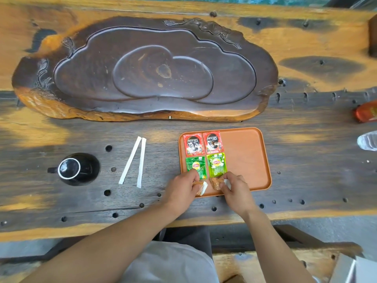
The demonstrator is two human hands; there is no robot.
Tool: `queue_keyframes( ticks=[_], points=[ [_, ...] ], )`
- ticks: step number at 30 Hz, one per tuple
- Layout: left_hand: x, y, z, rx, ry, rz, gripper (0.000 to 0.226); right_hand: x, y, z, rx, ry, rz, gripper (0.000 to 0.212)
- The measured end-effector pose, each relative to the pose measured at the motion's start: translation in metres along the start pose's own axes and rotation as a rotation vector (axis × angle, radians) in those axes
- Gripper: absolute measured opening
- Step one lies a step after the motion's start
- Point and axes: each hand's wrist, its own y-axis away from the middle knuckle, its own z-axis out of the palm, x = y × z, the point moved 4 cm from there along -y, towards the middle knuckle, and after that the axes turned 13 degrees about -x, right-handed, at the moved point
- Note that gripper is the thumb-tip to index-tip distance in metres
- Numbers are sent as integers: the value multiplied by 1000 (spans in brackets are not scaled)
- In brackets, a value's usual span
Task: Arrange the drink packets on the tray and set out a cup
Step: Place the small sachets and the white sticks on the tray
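Note:
An orange tray (244,156) lies on the wooden table. Two red Nescafe packets (203,143) sit side by side at its far left. Below them lie a dark green Lipton packet (196,166) and a light green Lipton packet (216,164). My left hand (181,190) holds a small brown-and-white packet (201,187) over the tray's near left edge. My right hand (234,188) holds a second brown packet (216,183) just beside it. A black cup (78,169) stands upside down on the table at the left. Two white stick sachets (134,161) lie between cup and tray.
A large carved dark wooden tea board (61,99) fills the far half of the table. At the right edge lie an orange-red package (365,112) and a clear plastic bottle (367,140). The tray's right half is bare. The table has several drilled holes.

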Motion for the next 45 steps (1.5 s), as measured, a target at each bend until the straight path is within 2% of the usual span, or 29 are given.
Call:
queue_keyframes(
  ticks=[6, 18, 20, 23, 25, 28, 33, 45],
  points=[
    [-4, 1, 7, 44, -211, 13, 11, 7, 1, 2, 100, 96, 7, 15],
    [-7, -2, 16, 83, -349, 59, 11, 15, 5, -3, 285, 14, 67, 34],
    [-9, -2, 18, 107, -357, 89, 10, 16, 7, -6, 337, 74, 51, 30],
    [-8, 4, 22, 117, -401, 219, 12, 10, 16, -9, 389, 223, -59, 13],
    [-8, 12, 30, 56, -475, 342, 21, 3, 25, -5, 371, 303, -157, 8],
    [-11, 25, 35, 0, -580, 442, 37, 0, 36, 11, 266, 377, -257, 29],
    [-23, 32, 30, -36, -648, 391, 50, 4, 40, 34, 135, 469, -264, 47],
    [-24, 32, 28, -87, -623, 362, 52, 0, 39, 38, 127, 476, -269, 48]
  ],
)
